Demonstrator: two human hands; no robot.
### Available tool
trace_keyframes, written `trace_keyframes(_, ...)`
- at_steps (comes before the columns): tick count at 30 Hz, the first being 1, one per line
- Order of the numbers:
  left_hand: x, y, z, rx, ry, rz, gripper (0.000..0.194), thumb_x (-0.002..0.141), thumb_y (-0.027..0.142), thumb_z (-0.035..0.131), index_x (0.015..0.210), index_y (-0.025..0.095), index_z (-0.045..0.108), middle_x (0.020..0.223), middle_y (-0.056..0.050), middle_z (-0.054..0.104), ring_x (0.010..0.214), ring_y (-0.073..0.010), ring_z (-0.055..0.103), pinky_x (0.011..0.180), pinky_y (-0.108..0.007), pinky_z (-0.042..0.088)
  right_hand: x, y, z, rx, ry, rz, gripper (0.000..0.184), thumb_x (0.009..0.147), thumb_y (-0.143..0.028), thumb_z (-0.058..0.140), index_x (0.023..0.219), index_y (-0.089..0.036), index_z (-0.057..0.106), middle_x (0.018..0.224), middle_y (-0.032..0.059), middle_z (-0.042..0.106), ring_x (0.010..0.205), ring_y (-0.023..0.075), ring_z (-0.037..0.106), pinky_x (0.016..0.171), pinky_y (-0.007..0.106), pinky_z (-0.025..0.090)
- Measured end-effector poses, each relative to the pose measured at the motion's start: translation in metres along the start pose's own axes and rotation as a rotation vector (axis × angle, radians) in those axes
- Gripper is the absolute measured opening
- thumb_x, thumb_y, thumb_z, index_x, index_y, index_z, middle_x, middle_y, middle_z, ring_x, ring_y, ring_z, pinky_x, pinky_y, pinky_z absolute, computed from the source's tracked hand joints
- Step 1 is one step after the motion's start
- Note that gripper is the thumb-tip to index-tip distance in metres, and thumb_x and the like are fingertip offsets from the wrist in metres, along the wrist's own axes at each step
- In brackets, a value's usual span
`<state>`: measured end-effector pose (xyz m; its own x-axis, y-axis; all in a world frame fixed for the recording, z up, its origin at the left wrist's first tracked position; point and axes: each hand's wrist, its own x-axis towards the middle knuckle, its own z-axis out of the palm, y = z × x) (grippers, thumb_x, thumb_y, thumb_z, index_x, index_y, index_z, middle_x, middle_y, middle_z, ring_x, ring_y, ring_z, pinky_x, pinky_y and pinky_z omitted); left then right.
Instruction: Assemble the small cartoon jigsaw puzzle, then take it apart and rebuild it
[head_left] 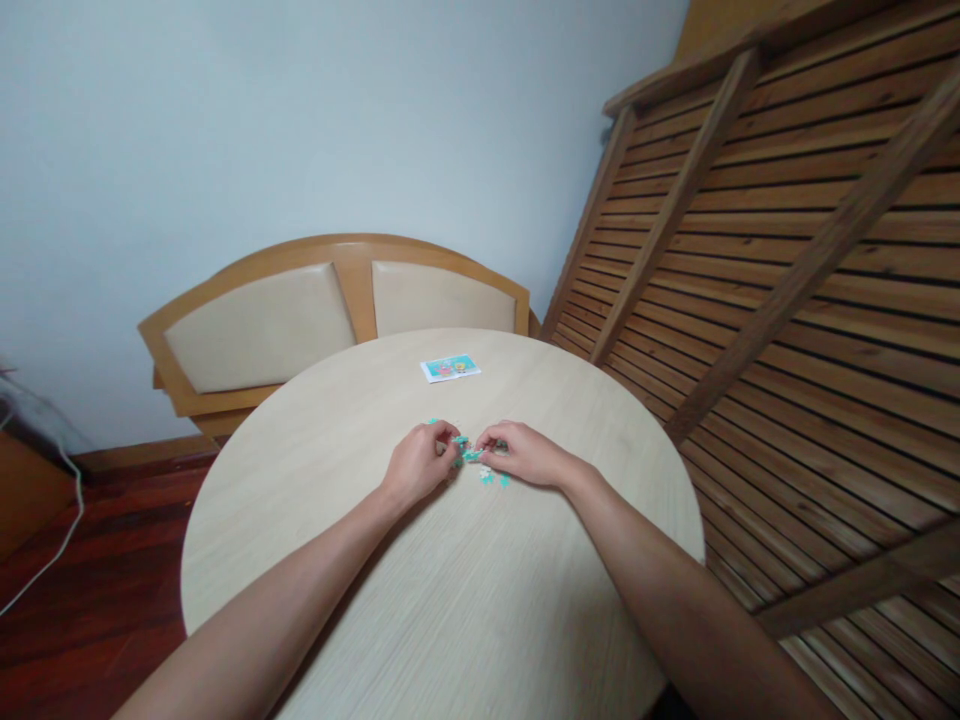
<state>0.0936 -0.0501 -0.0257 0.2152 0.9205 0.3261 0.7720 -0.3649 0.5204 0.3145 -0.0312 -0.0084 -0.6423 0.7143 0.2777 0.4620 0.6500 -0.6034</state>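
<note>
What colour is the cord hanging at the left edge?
The cord is white, seen best in the head view.

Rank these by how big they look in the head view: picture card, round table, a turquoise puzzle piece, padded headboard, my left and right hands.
Round table
Padded headboard
Left hand and right hand, too alike to rank
Picture card
Turquoise puzzle piece
</note>
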Motion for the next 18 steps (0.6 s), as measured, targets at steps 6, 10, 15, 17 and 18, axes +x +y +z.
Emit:
trace_keyframes(6, 0.000, -0.010, 0.002, 0.066, -0.086, 0.287, 0.035, 0.087, 0.028, 0.063, 0.120, 0.019, 0.066, 0.122, -0.010, 0.069, 0.114, -0.0265, 0.061, 0.104, -0.040, 0.044, -0.001, 0.008, -0.004, -0.007, 0.050, 0.062, 0.022, 0.089, -0.029, 0.064, 0.104, -0.019, 0.076, 0.095, 0.0058, 0.076, 0.084, 0.0184, 0.068, 0.079, 0.028, 0.050)
trace_keyframes(10, 0.000, -0.010, 0.004, 0.063, -0.135, 0.312, 0.024, 0.089, 0.023, 0.060, 0.111, 0.020, 0.070, 0.110, -0.008, 0.072, 0.106, -0.0243, 0.064, 0.100, -0.038, 0.047, -0.001, 0.013, -0.006, -0.022, 0.069, 0.060, 0.025, 0.094, -0.031, 0.057, 0.104, -0.018, 0.075, 0.096, 0.0063, 0.076, 0.086, 0.0186, 0.067, 0.082, 0.030, 0.050)
trace_keyframes(15, 0.002, -0.010, 0.002, 0.039, -0.177, 0.288, 0.021, 0.088, 0.014, 0.057, 0.101, 0.021, 0.072, 0.100, -0.005, 0.074, 0.099, -0.0225, 0.064, 0.092, -0.034, 0.049, -0.005, 0.021, -0.006, -0.159, 0.063, 0.054, 0.041, 0.089, -0.046, 0.064, 0.119, -0.018, 0.071, 0.116, 0.0122, 0.070, 0.109, 0.0248, 0.062, 0.098, 0.038, 0.046)
trace_keyframes(17, 0.003, -0.010, 0.002, 0.011, -0.168, 0.289, 0.021, 0.087, 0.012, 0.056, 0.098, 0.021, 0.072, 0.098, -0.004, 0.074, 0.096, -0.0217, 0.065, 0.090, -0.033, 0.050, -0.007, 0.024, -0.005, -0.206, 0.017, 0.072, 0.061, 0.079, -0.056, 0.073, 0.127, -0.019, 0.068, 0.128, 0.0144, 0.064, 0.120, 0.0295, 0.055, 0.106, 0.043, 0.041)
trace_keyframes(18, 0.004, -0.011, 0.002, -0.006, -0.159, 0.288, 0.021, 0.087, 0.012, 0.055, 0.097, 0.020, 0.072, 0.097, -0.005, 0.074, 0.094, -0.0213, 0.065, 0.088, -0.032, 0.050, -0.008, 0.025, -0.004, -0.215, -0.009, 0.079, 0.067, 0.075, -0.059, 0.075, 0.128, -0.019, 0.067, 0.130, 0.0147, 0.062, 0.123, 0.0308, 0.053, 0.107, 0.044, 0.040)
